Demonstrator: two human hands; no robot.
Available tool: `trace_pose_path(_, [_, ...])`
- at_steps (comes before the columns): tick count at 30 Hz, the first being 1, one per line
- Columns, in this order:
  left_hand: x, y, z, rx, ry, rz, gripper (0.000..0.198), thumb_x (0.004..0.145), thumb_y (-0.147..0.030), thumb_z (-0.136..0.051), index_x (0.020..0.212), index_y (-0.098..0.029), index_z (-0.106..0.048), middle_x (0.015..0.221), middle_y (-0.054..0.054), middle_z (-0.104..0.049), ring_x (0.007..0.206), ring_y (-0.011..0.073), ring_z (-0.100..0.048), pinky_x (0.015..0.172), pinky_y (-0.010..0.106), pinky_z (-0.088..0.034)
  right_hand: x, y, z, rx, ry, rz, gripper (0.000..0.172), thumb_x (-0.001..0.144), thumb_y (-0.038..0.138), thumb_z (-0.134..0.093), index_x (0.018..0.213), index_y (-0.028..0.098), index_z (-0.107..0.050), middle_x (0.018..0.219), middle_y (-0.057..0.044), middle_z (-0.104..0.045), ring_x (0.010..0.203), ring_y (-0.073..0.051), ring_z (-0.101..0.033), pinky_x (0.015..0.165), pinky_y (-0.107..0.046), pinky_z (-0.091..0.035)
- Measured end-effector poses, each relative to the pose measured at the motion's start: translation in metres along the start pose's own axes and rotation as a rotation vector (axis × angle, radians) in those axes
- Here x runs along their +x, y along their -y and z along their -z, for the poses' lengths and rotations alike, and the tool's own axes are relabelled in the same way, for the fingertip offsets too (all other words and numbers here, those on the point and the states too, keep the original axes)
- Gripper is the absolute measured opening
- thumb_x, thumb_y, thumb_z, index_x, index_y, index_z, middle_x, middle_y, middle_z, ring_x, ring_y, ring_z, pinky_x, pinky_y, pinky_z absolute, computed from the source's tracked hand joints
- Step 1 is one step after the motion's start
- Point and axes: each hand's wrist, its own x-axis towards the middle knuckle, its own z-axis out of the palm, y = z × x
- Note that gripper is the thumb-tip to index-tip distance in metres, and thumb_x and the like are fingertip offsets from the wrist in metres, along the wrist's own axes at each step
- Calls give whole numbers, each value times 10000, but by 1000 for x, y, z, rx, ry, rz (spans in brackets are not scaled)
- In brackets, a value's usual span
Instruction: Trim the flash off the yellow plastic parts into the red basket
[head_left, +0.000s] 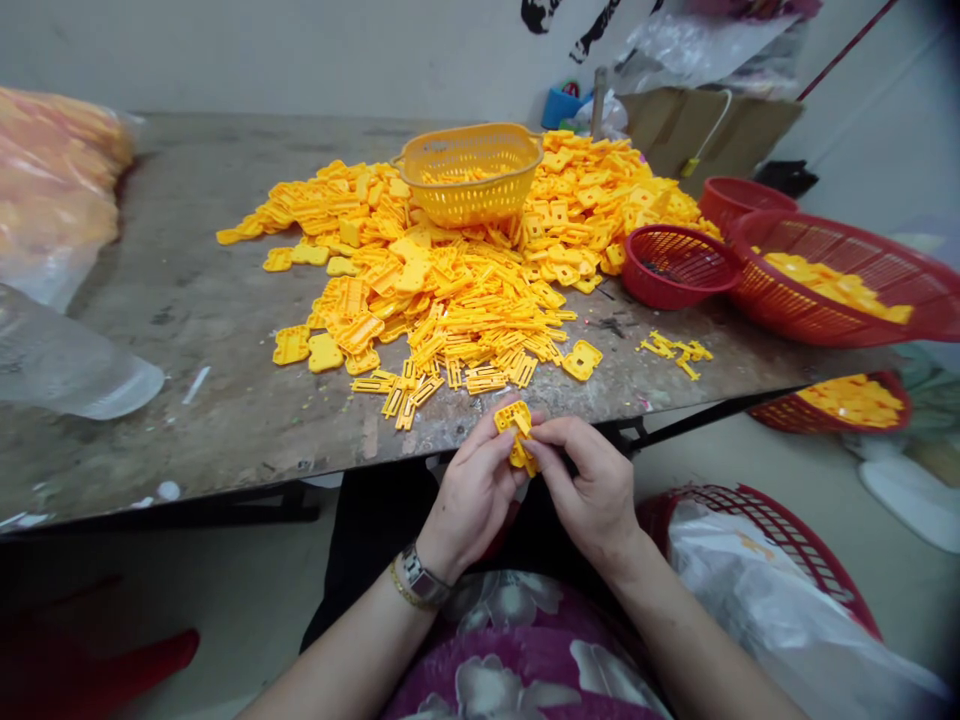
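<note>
Just off the table's front edge, my left hand (480, 490) is closed around a yellow plastic part (513, 418) with a ribbed or slotted face. My right hand (585, 485) pinches at the right side of the same part, thumb and forefinger together. A smaller yellow piece seems to sit between the fingertips, but its shape is partly hidden. Right behind the hands lie flat slotted yellow strips (480, 350) in a heap. A single square yellow plate (582, 360) rests to their right.
A large pile of yellow parts (600, 200) spreads over the table (187, 340), with a yellow basket (472, 185) on it. Red baskets (679, 265) stand at the right. Small yellow pieces (679, 350) lie near the right edge. Filled plastic bags (52, 190) sit at left.
</note>
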Motion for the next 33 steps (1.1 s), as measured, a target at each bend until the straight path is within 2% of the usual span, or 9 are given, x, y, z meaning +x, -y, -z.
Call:
trace_pose_path(9, [0,1,2,19,27,2,389,887,-161,-497,1274,-191,-524,1172,89,-639,1095,192,-583,904,312,-469,-2,-4,-3,-6,30,23,95,871,155,-559,909,229,-605,862,-35,-656,888,-181,-631,782,-326,-512])
trace_pose_path(15, [-1,0,6,21,41,-1,369,859,-200,-560,1228,-190,-569,1143,85,-647,982,162,-606,801,260,-478,-2,-4,-4,-2,45,48,108,874,159,-551,920,238,-607,880,-37,-666,949,-193,-632,821,-344,-517])
trace_pose_path(20, [-2,0,7,32,37,5,370,874,-189,-542,1243,-199,-567,1132,75,-653,938,141,-609,777,241,-474,-4,-5,-4,4,54,55,113,871,150,-560,920,238,-610,876,-38,-669,955,-194,-632,823,-348,-517])
trace_pose_path(33, [-4,1,4,30,43,22,392,895,-192,-509,1287,-190,-516,1148,88,-654,1065,193,-600,877,290,-483,-8,-3,1,30,-27,46,137,850,117,-583,912,232,-623,864,-30,-681,893,-175,-645,780,-316,-527])
